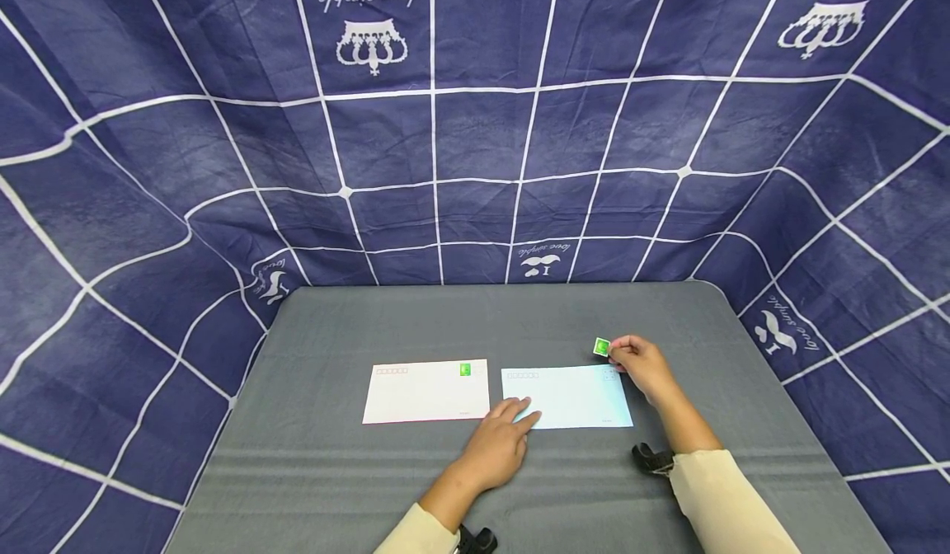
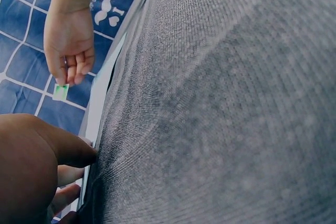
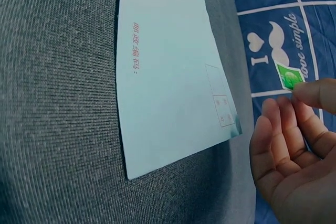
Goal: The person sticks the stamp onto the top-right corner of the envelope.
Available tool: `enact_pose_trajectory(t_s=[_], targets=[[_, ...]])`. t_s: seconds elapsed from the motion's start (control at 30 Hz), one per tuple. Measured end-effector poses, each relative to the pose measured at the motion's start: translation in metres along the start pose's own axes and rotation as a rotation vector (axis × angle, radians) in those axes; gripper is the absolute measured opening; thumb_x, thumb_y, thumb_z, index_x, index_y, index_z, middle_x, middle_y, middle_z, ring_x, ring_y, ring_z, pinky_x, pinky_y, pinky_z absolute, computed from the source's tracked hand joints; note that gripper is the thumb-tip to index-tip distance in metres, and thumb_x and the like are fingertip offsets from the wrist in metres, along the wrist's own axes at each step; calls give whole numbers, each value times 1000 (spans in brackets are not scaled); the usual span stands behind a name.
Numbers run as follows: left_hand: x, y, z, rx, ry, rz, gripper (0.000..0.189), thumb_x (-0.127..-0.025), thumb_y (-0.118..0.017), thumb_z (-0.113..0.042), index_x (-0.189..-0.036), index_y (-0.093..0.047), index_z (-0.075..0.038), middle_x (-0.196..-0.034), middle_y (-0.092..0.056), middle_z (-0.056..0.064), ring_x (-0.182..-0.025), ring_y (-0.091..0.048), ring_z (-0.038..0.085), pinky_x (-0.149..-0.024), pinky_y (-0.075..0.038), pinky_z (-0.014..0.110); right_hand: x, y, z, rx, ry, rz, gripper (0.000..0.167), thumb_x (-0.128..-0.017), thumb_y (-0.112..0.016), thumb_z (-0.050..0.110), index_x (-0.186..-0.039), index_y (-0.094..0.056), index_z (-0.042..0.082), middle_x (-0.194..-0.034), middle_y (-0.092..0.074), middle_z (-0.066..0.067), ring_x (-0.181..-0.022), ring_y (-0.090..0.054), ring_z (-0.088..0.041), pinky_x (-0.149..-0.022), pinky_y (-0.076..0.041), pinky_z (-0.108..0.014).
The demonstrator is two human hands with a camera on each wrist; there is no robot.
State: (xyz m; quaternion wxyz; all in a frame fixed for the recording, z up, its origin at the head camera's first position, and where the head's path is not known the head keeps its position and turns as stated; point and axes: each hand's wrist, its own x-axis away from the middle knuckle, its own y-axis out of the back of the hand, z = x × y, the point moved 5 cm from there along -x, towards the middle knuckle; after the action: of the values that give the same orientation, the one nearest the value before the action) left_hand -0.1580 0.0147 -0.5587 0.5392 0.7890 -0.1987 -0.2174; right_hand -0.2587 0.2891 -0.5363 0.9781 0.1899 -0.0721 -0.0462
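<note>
Between thumb and forefinger my right hand point(image 1: 644, 366) pinches a small green postage stamp point(image 1: 602, 346) with a white border. It is held just above the top right corner of a pale blue envelope point(image 1: 567, 397). In the right wrist view the stamp point(image 3: 290, 76) is apart from the envelope point(image 3: 168, 87), whose printed stamp box is bare. My left hand point(image 1: 499, 447) rests with spread fingers on the lower left corner of the blue envelope. To its left lies a white envelope point(image 1: 423, 393) with a green stamp point(image 1: 465, 369) at its top right.
Both envelopes lie on a grey cloth-covered table point(image 1: 445, 315). Dark blue cloth with white lines point(image 1: 475, 133) hangs behind it and on both sides. A black wrist strap point(image 1: 653, 459) is on the right forearm.
</note>
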Motion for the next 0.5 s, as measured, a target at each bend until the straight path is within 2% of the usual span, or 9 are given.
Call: enact_pose_trajectory(t_s=[0.27, 0.5], targets=[[0, -1, 0, 28, 7, 15, 44, -98, -56, -13, -141, -61, -20, -152, -54, 4, -141, -48, 21, -117, -41, 39, 1, 0, -4, 30, -14, 13, 19, -97, -59, 5, -106, -62, -11, -87, -69, -9, -77, -65, -9, -70, -57, -24], [0, -2, 1, 17, -3, 12, 44, -98, -55, -13, -141, -61, -20, -152, -54, 4, -141, -48, 21, -117, -40, 39, 5, 1, -6, 77, -10, 41, 23, -97, -62, 9, -108, -63, -11, -89, -71, -8, -79, -66, -10, -70, -56, -25]])
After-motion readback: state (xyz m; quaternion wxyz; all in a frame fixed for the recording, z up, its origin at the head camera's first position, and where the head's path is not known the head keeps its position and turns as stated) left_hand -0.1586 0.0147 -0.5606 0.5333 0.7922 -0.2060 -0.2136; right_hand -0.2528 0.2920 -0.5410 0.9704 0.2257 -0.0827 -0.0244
